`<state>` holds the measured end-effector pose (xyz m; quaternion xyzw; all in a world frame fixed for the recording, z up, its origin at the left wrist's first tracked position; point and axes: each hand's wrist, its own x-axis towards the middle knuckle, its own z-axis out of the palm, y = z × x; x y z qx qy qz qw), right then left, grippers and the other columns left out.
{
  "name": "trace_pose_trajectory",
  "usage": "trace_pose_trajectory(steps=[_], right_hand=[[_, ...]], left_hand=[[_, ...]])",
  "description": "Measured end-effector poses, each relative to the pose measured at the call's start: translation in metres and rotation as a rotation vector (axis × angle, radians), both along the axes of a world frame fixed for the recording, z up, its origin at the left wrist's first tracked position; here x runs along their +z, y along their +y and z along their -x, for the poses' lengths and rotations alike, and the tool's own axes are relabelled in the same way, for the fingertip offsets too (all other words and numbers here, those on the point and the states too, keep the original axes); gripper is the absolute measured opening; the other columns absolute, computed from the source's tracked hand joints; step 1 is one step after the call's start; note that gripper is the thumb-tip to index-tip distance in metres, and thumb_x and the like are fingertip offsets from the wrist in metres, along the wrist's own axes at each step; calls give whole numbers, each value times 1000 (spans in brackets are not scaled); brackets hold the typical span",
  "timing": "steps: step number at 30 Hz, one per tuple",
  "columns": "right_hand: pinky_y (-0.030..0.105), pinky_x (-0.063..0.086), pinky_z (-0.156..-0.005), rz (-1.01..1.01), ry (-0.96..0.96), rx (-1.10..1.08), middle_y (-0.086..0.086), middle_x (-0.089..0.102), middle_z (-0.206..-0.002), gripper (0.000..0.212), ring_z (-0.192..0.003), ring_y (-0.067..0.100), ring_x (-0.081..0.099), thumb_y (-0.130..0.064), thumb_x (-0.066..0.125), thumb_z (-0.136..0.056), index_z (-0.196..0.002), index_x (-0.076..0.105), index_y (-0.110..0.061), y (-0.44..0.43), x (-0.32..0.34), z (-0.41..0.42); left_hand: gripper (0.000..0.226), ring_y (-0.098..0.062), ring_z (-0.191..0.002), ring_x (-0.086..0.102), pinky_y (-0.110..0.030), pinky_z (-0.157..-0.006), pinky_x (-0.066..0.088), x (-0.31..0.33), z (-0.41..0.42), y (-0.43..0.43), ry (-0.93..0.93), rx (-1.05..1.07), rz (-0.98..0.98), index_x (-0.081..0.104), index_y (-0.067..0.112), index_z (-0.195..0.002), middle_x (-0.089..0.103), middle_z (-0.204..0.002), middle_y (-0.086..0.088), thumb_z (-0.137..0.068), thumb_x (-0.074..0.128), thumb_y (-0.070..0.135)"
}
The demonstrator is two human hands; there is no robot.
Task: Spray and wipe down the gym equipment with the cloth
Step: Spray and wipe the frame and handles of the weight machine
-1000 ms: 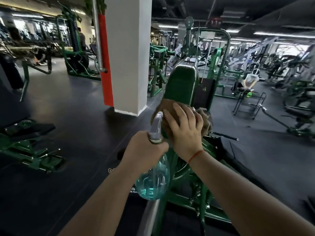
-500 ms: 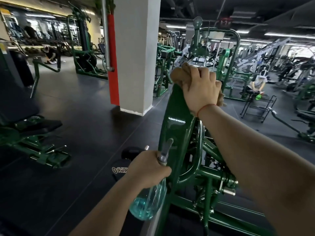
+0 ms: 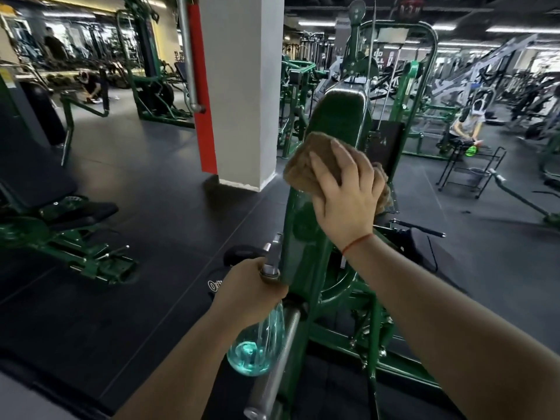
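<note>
Lower now, your right hand (image 3: pixel 345 195) presses the cloth (image 3: pixel 300 168) flat on the green arm (image 3: pixel 336 116). At its 7 o'clock, your left hand (image 3: pixel 248 289) grips the bottle (image 3: pixel 254 353). The dangling cloth could snag.

A dark rubber floor (image 3: pixel 151 207) spreads under rows of green machines (image 3: pixel 151 86). A white pillar (image 3: pixel 242 86) carries a red pad (image 3: pixel 201 86). Strip lights (image 3: pixel 515 28) line the black ceiling; a wire cart (image 3: pixel 472 174) stands right.
</note>
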<state>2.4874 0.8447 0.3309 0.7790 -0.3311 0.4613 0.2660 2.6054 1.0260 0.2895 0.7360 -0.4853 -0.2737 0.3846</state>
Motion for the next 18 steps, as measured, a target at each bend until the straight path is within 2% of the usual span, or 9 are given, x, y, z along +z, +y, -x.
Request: trace_pose_trajectory(steps=[3, 9, 13, 15, 16, 18], right_hand=[[55, 27, -106, 74, 78, 28, 2, 33, -151, 62, -136, 33, 32, -31, 62, -81, -140, 46, -35, 14, -43, 5], [47, 22, -113, 240, 206, 18, -10, 42, -150, 59, -137, 24, 39, -19, 70, -75, -129, 59, -41, 28, -120, 8], [42, 27, -104, 66, 329, 62, -13, 44, -148, 50, -136, 21, 38, -23, 63, -78, -125, 65, -41, 49, -160, 9], [40, 31, -99, -26, 409, 77, -14, 54, -142, 47, -131, 20, 40, -23, 53, -79, -119, 68, -40, 59, -179, 12], [39, 32, -97, -65, 443, 80, -13, 58, -138, 46, -129, 21, 41, -22, 53, -77, -116, 70, -39, 62, -185, 13], [40, 32, -95, -169, 470, 93, -10, 61, -133, 47, -124, 22, 43, -20, 71, -69, -112, 72, -38, 68, -188, 14]], left_hand=[[33, -7, -38, 35, -25, -46, 31, -6, 0, 12, 64, 41, -18, 43, 22, -54, 40, -42, 12, -80, 61, 12], [38, -11, -43, 35, -27, -49, 32, -20, 2, 32, 57, 68, -55, 40, 22, -53, 41, -46, 10, -79, 67, 17], [22, -14, -48, 37, -30, -52, 34, -29, 1, 47, 57, 57, -96, 50, 13, -63, 43, -50, 8, -77, 66, 19], [27, -15, -49, 36, -31, -52, 34, -32, 2, 53, 49, 56, -101, 43, 15, -61, 41, -51, 7, -77, 65, 19], [29, -15, -50, 35, -31, -52, 33, -32, 2, 53, 44, 53, -97, 41, 16, -60, 40, -51, 7, -77, 64, 18], [26, -15, -51, 36, -31, -53, 34, -32, 3, 56, 41, 49, -103, 42, 12, -62, 40, -52, 7, -76, 63, 17]])
